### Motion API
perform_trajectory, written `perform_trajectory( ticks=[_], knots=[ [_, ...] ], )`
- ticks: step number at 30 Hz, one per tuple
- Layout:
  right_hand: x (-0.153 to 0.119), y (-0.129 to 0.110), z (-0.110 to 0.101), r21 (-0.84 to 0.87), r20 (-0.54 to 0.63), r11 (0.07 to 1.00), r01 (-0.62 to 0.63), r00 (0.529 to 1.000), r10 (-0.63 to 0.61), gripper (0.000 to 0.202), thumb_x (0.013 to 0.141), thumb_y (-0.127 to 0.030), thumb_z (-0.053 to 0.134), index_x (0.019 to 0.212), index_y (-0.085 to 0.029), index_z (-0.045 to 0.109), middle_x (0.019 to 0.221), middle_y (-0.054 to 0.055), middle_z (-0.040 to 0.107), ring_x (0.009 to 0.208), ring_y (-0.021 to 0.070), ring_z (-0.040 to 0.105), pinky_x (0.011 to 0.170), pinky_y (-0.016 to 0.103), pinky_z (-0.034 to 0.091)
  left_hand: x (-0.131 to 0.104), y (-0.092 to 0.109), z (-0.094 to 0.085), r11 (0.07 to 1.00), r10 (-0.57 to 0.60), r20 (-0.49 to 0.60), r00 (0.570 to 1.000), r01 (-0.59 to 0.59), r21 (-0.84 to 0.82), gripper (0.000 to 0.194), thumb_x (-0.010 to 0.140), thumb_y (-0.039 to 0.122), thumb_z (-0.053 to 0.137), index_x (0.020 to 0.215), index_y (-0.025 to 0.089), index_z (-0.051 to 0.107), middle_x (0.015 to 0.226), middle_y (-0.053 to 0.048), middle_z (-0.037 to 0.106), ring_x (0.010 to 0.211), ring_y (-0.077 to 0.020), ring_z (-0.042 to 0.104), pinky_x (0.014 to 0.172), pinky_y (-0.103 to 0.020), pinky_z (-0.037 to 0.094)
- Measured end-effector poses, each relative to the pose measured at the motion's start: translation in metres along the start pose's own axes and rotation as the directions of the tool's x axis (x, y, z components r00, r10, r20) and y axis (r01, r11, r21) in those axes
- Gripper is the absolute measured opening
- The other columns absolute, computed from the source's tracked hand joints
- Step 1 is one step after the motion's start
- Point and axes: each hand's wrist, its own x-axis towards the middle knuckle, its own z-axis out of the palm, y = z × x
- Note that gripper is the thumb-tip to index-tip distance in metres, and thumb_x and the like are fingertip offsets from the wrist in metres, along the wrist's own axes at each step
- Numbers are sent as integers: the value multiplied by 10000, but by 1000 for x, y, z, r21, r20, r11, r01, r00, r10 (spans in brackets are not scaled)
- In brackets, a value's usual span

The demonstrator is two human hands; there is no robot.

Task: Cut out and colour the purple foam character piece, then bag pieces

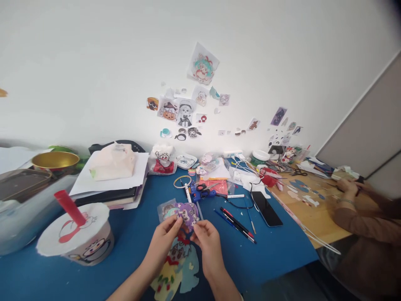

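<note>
Between my two hands is a small purple cartoon cutout (188, 212), held near its lower edge. My left hand (165, 238) pinches its left side with thumb and index finger. On the right side, my right hand (207, 244) pinches the edge, fingers curled. A clear sleeve with a teal-haired figure (166, 208) lies just behind, partly covered by the purple piece. Below my hands lies a large coloured cartoon cutout (175, 271) in yellow, teal and red, partly hidden by my left wrist.
A cup with a red straw (94, 246) stands at the left. Pens (238, 225) and a phone (267, 209) lie at the right; scissors (208, 190) and cables lie behind. Another person's arm (354, 217) is at the wooden table (328, 230).
</note>
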Motion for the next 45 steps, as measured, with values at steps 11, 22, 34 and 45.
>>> perform_trajectory(
  ticks=[11, 22, 34, 45],
  knots=[
    [4, 3, -3, -115, 71, 990, 83, 995, -75, 322, 685, -471, 701, 705, -167, 594, 611, -28, 554, 569, 112, 511, 579, 235, 438, -2, -1, 2, 976, -89, 36, 995, 94, -196, 363, 705, 509, 660, 652, 154, 609, 626, -8, 596, 582, -131, 531, 589, -242, 447],
    [-1, 3, -8, -1, 349, 996, 88, 934, -82, 320, 797, -502, 586, 718, -199, 522, 599, -26, 545, 532, 117, 507, 549, 245, 411, -7, 10, 8, 912, -134, 230, 964, 211, -352, 368, 739, 488, 641, 600, 153, 571, 539, -12, 547, 522, -145, 549, 574, -278, 468],
    [-11, -31, -28, 13, 333, 991, 133, 934, -129, 342, 865, -458, 506, 642, -200, 487, 579, -44, 438, 494, 103, 418, 575, 283, 432, -5, 4, -4, 854, -196, 148, 969, 242, -460, 294, 736, 401, 697, 662, 154, 556, 626, 3, 593, 584, -77, 535, 604, -163, 462],
    [-11, -74, -151, -657, -56, 636, 404, 816, -576, 298, 713, -369, 697, 938, -195, 609, 789, 57, 628, 672, 178, 579, 614, 300, 487, -9, 16, 2, 901, -173, 93, 981, 196, -387, 412, 656, 559, 686, 710, 181, 532, 549, -2, 593, 501, -121, 515, 498, -231, 428]
  ],
)
